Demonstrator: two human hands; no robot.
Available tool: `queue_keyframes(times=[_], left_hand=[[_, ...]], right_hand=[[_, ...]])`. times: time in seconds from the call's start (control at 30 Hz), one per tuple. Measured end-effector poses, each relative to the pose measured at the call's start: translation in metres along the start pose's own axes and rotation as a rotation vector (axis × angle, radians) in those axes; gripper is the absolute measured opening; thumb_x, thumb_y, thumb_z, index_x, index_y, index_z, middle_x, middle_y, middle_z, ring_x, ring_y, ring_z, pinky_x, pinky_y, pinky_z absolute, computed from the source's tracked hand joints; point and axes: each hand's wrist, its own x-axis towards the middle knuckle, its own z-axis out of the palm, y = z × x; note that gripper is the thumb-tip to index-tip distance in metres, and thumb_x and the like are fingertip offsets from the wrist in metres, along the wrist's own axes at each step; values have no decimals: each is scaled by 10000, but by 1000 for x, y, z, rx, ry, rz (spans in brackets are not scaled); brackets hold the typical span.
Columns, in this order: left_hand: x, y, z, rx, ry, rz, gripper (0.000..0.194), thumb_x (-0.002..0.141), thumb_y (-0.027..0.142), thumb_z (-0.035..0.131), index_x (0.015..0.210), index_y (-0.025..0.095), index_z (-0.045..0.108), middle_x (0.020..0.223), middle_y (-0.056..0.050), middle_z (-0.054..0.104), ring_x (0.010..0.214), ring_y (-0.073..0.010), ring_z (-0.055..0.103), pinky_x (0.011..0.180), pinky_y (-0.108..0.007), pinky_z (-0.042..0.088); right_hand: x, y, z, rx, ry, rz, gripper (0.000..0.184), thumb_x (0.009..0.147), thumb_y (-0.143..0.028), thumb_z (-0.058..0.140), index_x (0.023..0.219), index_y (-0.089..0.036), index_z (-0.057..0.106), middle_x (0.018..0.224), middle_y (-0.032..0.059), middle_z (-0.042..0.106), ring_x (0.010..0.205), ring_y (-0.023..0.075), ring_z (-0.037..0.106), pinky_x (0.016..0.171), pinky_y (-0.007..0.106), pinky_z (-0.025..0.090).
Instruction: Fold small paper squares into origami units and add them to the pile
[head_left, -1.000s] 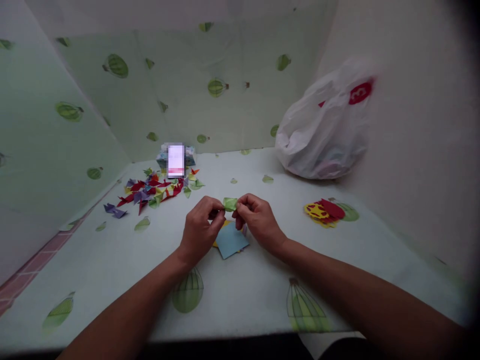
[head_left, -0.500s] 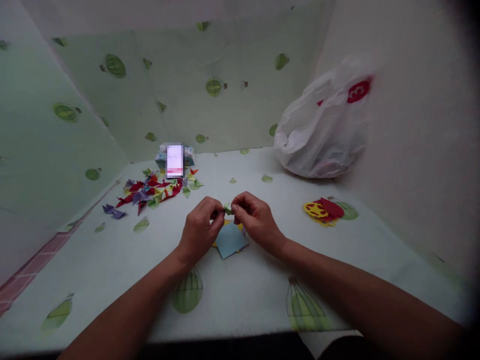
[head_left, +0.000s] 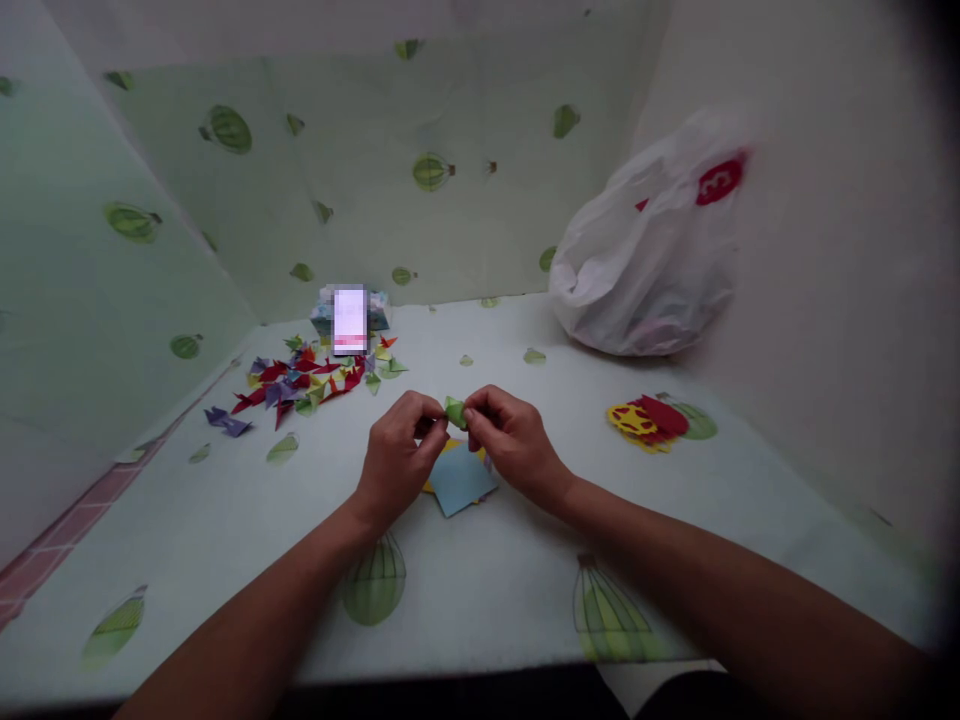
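A small folded piece of green paper (head_left: pixel 454 411) is pinched between my two hands, above the table. My left hand (head_left: pixel 403 448) grips its left end with thumb and forefinger. From the other side, my right hand (head_left: pixel 511 437) is closed on its right end. Right below the hands lies a stack of square paper, with a light blue sheet (head_left: pixel 461 480) on top and yellow edges showing beneath. The fingertips hide part of the green paper, so its full shape does not show.
Several folded paper pieces (head_left: pixel 281 392) in many colours are heaped at the left, before a bright phone (head_left: pixel 350 320) leaning on a box (head_left: pixel 381 310). Red and yellow cut-outs (head_left: pixel 643 421) lie at the right. A white plastic bag (head_left: pixel 645 270) stands behind them.
The green paper between my fingertips has turned or opened out and shows a broader face now. Both hands have stayed almost in place.
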Motion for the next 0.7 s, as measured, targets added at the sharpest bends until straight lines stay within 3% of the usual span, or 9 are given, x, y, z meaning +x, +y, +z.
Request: queue_keyframes(times=[0.23, 0.37, 0.53, 0.7], left_hand=[[-2, -1, 2, -40, -29, -9, 78, 863, 128, 586, 830, 198, 585, 836, -13, 610, 713, -126, 602, 651, -257, 520], [-2, -2, 2, -33, -44, -8, 79, 862, 126, 584, 829, 198, 584, 819, -12, 605, 700, -124, 602, 635, -250, 520], [0, -2, 0, -19, -3, -4, 78, 849, 123, 595, 822, 195, 589, 829, -14, 617, 713, -124, 613, 651, -255, 537], [1, -4, -1, -201, 30, -177, 56, 867, 207, 611, 836, 187, 569, 909, -24, 633, 660, -116, 680, 593, -242, 574]], right_hand=[[5, 6, 5, 189, 95, 143, 140, 775, -211, 592, 741, -220, 457, 546, -63, 557, 507, 113, 584, 517, 235, 442], [3, 6, 4, 132, 78, 42, 114, 767, -144, 544, 824, -227, 492, 582, -85, 507, 510, 98, 523, 522, 231, 415], [3, 4, -1, -68, -13, -86, 197, 809, -94, 464, 843, -195, 630, 685, -14, 601, 627, 124, 566, 610, 256, 443], [5, 3, -3, -188, -33, -185, 161, 805, -84, 537, 848, -188, 652, 820, 27, 643, 740, 145, 594, 675, 266, 448]])
